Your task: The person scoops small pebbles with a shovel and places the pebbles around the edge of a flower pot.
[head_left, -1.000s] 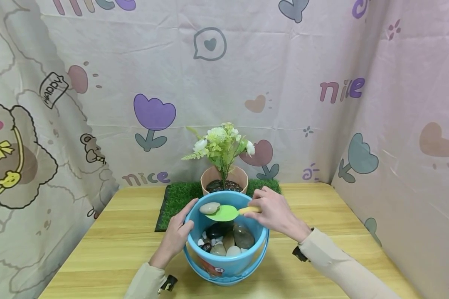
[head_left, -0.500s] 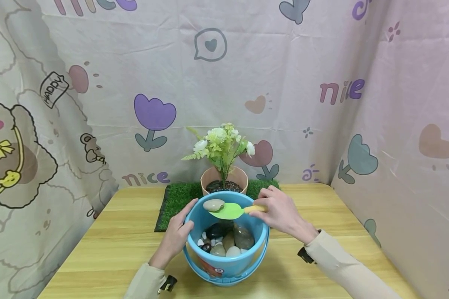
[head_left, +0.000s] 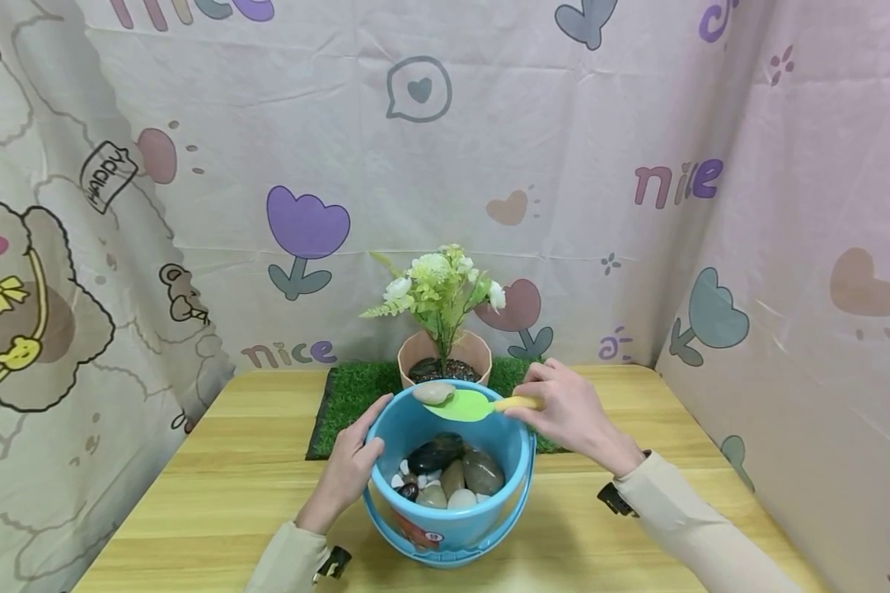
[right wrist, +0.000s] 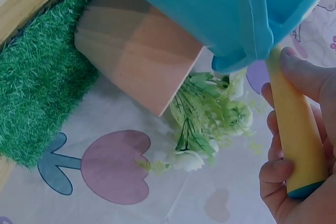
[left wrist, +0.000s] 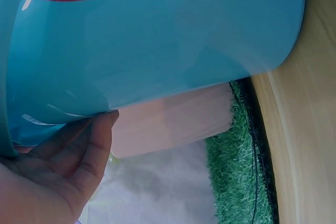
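The right hand (head_left: 571, 413) grips the shovel (head_left: 463, 405) with a stone (head_left: 433, 393) on its tip near the far edge of the bucket (head_left: 478, 527), which the left hand (head_left: 352, 463) holds, and this carrying step likely needs a level shovel next.

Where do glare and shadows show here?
Left wrist view: white glints on the shiny blue plastic bucket; head view: a soft shadow on the pale wooden table beside it; right wrist view: a dim shadow across part of the peach tapered flowerpot.
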Available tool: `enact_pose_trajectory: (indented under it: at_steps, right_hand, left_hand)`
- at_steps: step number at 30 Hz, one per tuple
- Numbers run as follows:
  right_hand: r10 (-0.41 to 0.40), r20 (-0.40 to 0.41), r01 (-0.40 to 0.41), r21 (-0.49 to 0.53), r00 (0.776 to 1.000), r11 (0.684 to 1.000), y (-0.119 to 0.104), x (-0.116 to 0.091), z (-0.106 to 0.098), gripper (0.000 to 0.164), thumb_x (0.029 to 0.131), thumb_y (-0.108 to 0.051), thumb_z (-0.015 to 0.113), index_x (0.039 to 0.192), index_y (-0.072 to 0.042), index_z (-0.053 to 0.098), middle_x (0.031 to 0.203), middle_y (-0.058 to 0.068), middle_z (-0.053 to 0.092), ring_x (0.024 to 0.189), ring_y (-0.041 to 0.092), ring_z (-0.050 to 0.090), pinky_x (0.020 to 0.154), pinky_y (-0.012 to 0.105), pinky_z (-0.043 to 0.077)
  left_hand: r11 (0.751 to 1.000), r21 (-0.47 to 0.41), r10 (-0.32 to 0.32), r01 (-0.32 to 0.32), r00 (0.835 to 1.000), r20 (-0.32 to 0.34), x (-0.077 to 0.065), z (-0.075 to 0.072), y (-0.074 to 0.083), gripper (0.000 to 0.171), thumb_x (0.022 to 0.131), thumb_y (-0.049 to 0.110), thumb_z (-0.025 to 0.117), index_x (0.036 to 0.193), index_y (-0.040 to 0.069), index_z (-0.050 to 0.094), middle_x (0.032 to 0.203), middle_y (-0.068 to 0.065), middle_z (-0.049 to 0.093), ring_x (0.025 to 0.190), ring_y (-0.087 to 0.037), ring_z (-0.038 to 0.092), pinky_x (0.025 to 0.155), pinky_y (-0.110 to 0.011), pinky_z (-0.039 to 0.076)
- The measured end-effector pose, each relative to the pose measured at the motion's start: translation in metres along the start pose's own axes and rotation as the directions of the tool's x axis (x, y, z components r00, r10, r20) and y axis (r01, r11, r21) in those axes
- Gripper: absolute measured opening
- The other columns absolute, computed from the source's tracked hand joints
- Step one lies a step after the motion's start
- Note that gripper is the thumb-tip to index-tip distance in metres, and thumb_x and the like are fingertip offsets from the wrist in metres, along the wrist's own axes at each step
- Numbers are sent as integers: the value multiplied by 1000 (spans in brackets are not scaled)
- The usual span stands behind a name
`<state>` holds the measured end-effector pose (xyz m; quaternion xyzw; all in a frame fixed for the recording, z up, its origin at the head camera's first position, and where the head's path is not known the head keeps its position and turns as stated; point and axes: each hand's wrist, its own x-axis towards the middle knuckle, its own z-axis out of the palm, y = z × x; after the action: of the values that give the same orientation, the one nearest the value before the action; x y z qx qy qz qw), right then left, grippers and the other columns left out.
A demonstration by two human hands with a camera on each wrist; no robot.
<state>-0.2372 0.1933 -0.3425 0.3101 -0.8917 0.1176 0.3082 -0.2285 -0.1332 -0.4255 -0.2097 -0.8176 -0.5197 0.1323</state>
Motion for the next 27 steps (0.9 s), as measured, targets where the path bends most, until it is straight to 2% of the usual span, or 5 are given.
enact_pose_trajectory:
  at_steps: [3, 8, 14, 27]
  right_hand:
    - [-2, -15, 2, -5, 1000, 1000, 2, 2, -3, 25, 73, -37, 84, 86, -16, 81, 76, -9, 57, 71, 6, 40, 57, 18, 35]
    - [10, -29, -10, -18, 1000, 1000, 8, 4, -6, 26, 73, -37, 84, 88, -15, 81, 77, -8, 58, 73, 8, 44, 59, 20, 38]
    - [58, -21, -59, -47, 998, 997, 18, 5, -4, 26, 74, -38, 83, 89, -16, 81, 78, -8, 59, 73, 9, 46, 59, 21, 38]
    - [160, 12, -158, -79, 987, 984, 41, 8, 6, 28, 77, -40, 80, 88, -15, 81, 80, -4, 62, 75, 15, 52, 61, 28, 42]
  left_hand:
    - [1000, 2, -3, 3, 1000, -2, -1, 0, 0, 63, 90, 1, 41, 151, 18, 39, 144, -16, 52, 121, -37, 59, 80, -42, 57]
    - [1000, 3, -10, 10, 1000, -7, -1, 1, 0, 64, 90, 1, 40, 152, 18, 39, 144, -17, 52, 121, -39, 59, 83, -47, 57]
    - [1000, -12, -11, 11, 1000, -3, -1, 1, 1, 63, 90, 2, 40, 152, 16, 38, 144, -18, 52, 121, -41, 59, 84, -49, 57]
    - [1000, -7, -20, 20, 1000, -4, -1, 1, 3, 64, 90, 1, 40, 151, 16, 39, 143, -18, 53, 119, -38, 61, 81, -45, 58]
